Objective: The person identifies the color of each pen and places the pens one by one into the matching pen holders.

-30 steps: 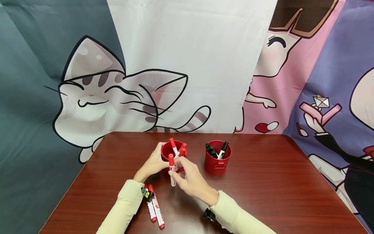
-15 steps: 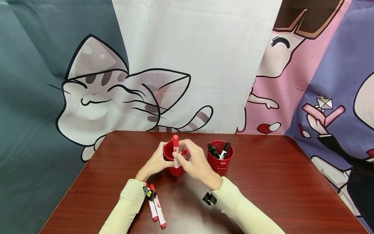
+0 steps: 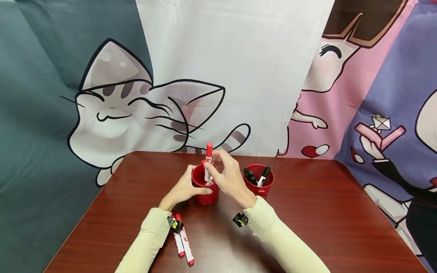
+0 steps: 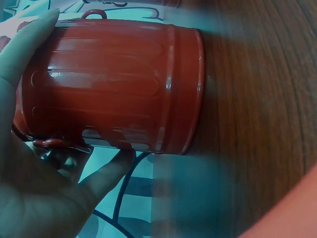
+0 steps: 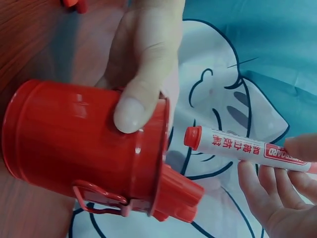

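Note:
My left hand [image 3: 184,189] grips a small red metal bucket [image 3: 209,199], thumb on the near side and fingers around the far left. In the left wrist view its ribbed wall [image 4: 109,74] lies between thumb and fingers. Red-capped markers [image 5: 178,193] poke out past the rim in the right wrist view. My right hand [image 3: 228,176] pinches a red-and-white whiteboard marker [image 3: 208,153], held upright with its cap up, over the bucket's mouth. The right wrist view shows that marker [image 5: 233,144] apart from the rim, its red end facing the bucket.
To the right stands a second red bucket [image 3: 252,186] holding several black-capped markers [image 3: 263,173]. Two red markers [image 3: 185,244] lie side by side near my left forearm on the brown wooden table [image 3: 324,212]. A cartoon-printed cloth [image 3: 218,49] hangs behind the table's far edge.
My right hand has carried the red marker up and away from me, from in front of the bucket to above its mouth. My left hand keeps its grip on the bucket.

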Demonstrator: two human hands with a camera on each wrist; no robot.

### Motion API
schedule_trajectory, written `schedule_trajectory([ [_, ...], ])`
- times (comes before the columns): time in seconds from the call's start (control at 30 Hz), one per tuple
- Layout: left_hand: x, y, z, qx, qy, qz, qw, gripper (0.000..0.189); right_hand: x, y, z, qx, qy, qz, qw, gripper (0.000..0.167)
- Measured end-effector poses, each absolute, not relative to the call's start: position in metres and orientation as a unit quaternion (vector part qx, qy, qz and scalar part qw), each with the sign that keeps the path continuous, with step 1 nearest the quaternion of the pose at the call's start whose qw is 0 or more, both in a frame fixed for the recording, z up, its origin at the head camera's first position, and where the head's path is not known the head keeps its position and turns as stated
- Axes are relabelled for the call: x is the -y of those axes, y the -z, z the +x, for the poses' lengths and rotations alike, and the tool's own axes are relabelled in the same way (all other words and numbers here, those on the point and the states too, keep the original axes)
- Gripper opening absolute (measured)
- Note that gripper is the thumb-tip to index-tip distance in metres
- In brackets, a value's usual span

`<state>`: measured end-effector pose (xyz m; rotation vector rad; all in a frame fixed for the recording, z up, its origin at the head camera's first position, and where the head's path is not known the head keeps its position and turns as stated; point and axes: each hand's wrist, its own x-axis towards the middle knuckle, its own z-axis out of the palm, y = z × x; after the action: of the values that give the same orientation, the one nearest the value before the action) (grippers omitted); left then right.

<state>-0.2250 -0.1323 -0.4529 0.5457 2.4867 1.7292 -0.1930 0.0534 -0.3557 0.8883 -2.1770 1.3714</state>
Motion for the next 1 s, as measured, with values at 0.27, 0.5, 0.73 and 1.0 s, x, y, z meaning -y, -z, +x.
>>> schedule_trajectory([
  [0.27,0.131,0.431,-0.215,-0.815,-0.551,0.174,0.051,0.074,-0.048,0.372,-0.199,0.795,-0.471,0.320,0.207,0.023],
  [0.5,0.132,0.450,-0.225,-0.814,-0.555,0.169,0.030,0.077,-0.047,0.383,-0.197,0.810,-0.463,0.310,0.181,0.027],
  [0.73,0.132,0.453,-0.224,-0.818,-0.550,0.168,0.015,0.076,-0.048,0.391,-0.196,0.818,-0.464,0.303,0.153,0.032],
  [1.0,0.133,0.453,-0.224,-0.820,-0.546,0.170,0.015,0.077,-0.048,0.393,-0.196,0.823,-0.455,0.312,0.136,0.030],
])
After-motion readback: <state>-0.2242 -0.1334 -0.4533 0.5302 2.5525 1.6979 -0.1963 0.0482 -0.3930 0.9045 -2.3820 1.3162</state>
